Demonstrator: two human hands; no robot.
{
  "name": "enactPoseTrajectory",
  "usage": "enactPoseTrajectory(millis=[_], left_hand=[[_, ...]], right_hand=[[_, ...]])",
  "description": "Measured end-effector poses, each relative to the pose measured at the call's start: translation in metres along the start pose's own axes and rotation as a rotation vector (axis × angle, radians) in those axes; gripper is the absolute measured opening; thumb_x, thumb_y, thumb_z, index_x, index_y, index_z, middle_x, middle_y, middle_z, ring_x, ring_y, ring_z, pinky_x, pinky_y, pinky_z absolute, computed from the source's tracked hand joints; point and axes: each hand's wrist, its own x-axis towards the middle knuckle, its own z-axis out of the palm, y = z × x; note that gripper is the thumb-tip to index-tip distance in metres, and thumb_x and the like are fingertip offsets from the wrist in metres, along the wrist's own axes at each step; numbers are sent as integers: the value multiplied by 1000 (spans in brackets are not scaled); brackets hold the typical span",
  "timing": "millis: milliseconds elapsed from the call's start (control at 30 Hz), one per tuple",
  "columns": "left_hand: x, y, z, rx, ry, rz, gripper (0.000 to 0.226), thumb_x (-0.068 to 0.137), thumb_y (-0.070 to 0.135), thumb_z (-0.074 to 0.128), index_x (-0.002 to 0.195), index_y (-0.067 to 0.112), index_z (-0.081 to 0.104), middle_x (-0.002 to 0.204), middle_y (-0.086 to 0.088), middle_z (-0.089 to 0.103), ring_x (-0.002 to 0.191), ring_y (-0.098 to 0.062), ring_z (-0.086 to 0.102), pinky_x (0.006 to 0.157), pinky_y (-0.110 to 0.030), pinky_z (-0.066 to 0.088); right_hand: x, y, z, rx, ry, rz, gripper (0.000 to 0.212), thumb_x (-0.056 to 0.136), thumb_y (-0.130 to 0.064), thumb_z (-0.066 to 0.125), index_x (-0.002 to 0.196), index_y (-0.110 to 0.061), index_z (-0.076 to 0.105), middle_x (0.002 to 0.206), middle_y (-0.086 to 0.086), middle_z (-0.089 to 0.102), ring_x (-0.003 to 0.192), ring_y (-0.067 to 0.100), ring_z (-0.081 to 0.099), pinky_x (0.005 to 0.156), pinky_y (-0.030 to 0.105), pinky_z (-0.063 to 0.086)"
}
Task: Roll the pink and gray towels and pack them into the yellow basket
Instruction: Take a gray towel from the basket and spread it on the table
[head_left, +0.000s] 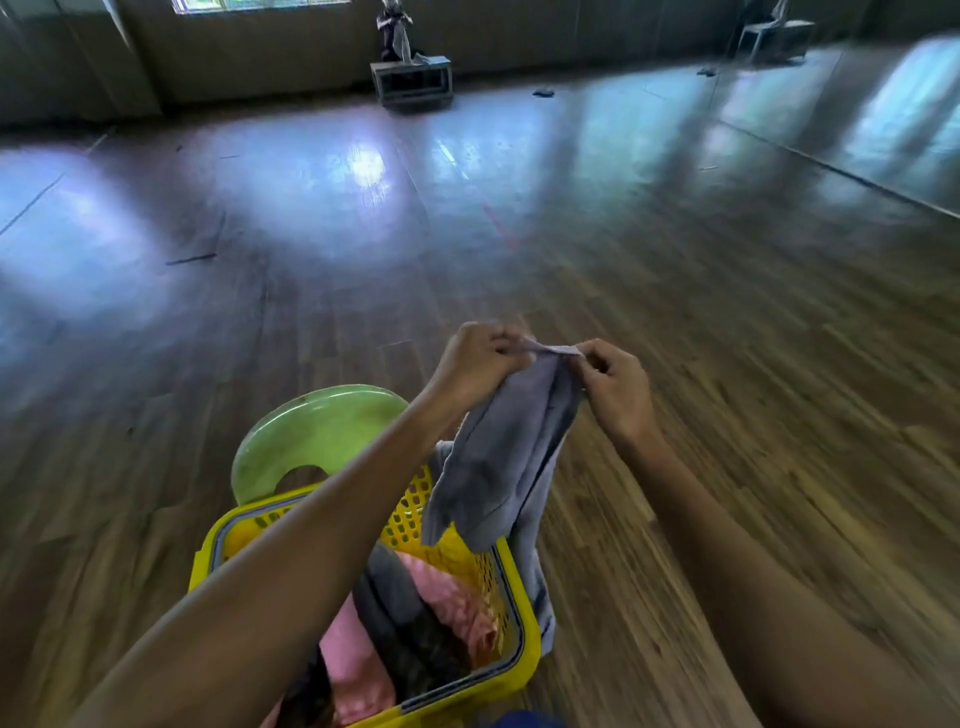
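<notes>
A gray towel (506, 457) hangs unrolled above the yellow basket (519, 613), its lower end draped over the basket's far right rim. My left hand (475, 364) and my right hand (615, 387) pinch its top edge, close together, a little above and beyond the basket. Inside the basket lie rolled pink towels (452, 592) and dark gray towels (395, 597), partly hidden by my left forearm.
A light green plastic stool (317, 431) stands just behind the basket on the left. Wooden floor (727, 364) stretches all around. Far back are a low crate (413, 83) with a figure on it and a mirrored wall (857, 104) at the right.
</notes>
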Motion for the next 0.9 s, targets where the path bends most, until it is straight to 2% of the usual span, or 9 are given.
enactPoseTrajectory(millis=[100,200,300,433,567,667,767,833,900], left_hand=[[-6,-13,-4,-12,61,-91,21,72,8,80,73,29,75,76,3,74,75,-8,64,86,-41,55],[-7,-4,-1,-23,116,-19,30,76,3,76,71,32,74,69,15,71,72,0,62,78,-31,54],[0,11,3,62,81,95,25,79,7,73,77,32,75,75,13,73,74,4,64,74,-26,53],[3,21,5,79,56,114,9,81,9,72,78,17,77,78,-1,75,74,-3,66,75,-34,55],[1,25,7,67,13,73,14,80,18,73,73,30,75,78,5,74,75,-4,67,77,-32,55],[-2,13,9,11,-52,7,17,82,24,69,67,32,72,71,8,71,70,-5,62,73,-36,52],[-10,-2,8,-72,-83,-57,27,91,10,64,69,25,71,68,12,67,68,-2,58,72,-31,48],[-6,-5,8,-65,-40,-44,27,90,12,63,68,25,70,67,14,66,69,-2,57,74,-32,48],[2,2,9,-2,2,2,19,84,26,63,66,22,69,66,12,62,70,-3,53,72,-35,48]], right_hand=[[3,2,-10,-69,-33,61,11,87,-24,62,85,-19,71,74,-10,66,71,8,59,70,33,49],[0,-3,-13,-74,-125,34,7,87,-19,67,91,-19,72,81,-5,69,74,5,60,73,28,49],[3,-23,-10,31,-165,-26,22,87,-28,69,107,-19,71,94,-5,71,87,5,65,81,22,52],[12,-39,-4,69,-101,-60,9,87,-23,69,93,-20,76,88,-7,74,83,6,68,81,32,55],[8,-46,-4,73,30,-98,10,87,-15,67,85,-21,75,84,-10,73,81,4,67,80,30,54],[17,-43,-13,94,162,22,8,86,-28,65,83,-26,72,80,-11,71,81,7,66,81,38,54],[32,-35,-26,182,211,156,13,80,-38,59,82,-31,70,80,-5,71,81,20,67,78,51,55],[34,-40,-23,111,142,118,15,89,-26,55,85,-25,69,93,1,72,85,20,64,80,41,54],[29,-47,-16,23,-31,63,19,97,-14,48,98,-14,68,110,6,68,97,15,59,86,28,46]])
